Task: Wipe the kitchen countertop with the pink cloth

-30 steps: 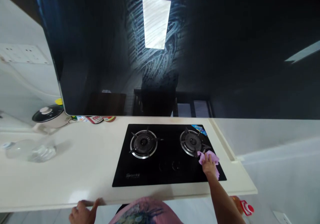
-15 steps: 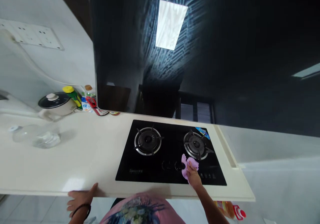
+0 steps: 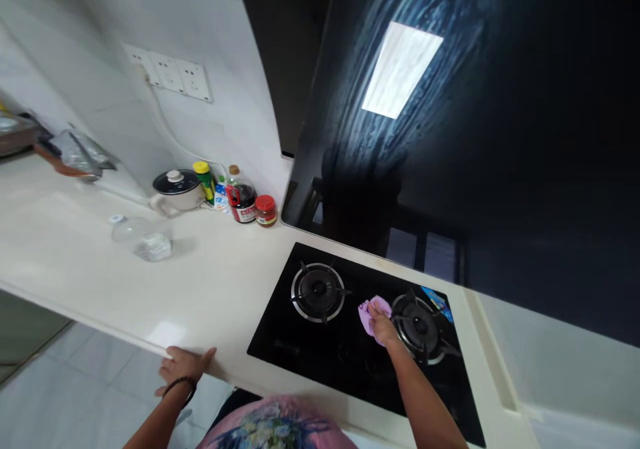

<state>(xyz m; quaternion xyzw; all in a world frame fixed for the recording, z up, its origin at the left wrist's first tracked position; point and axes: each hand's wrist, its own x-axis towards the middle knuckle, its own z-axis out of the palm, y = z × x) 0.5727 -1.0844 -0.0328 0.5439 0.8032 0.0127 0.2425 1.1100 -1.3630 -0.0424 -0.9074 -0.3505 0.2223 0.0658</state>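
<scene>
My right hand [image 3: 383,322] presses a crumpled pink cloth [image 3: 369,310] onto the black glass gas stove [image 3: 357,362], between its two burners. The left burner [image 3: 319,290] lies to the left of the cloth, and the right burner [image 3: 419,325] is just beside my right hand. Resting on the front edge of the white countertop [image 3: 215,289], my left hand [image 3: 184,367] has its fingers spread and holds nothing. A dark band circles that wrist.
A clear plastic bottle [image 3: 143,237] lies on the counter at left. Behind it stand a lidded pot [image 3: 177,190], a dark sauce bottle [image 3: 241,195] and a red-lidded jar [image 3: 265,211]. A dark glossy panel [image 3: 500,169] with smeared streaks overhangs the stove's back.
My right hand has moved the pink cloth from near the front knobs back and left, between the burners. The view has turned left. My left hand stays on the counter edge.
</scene>
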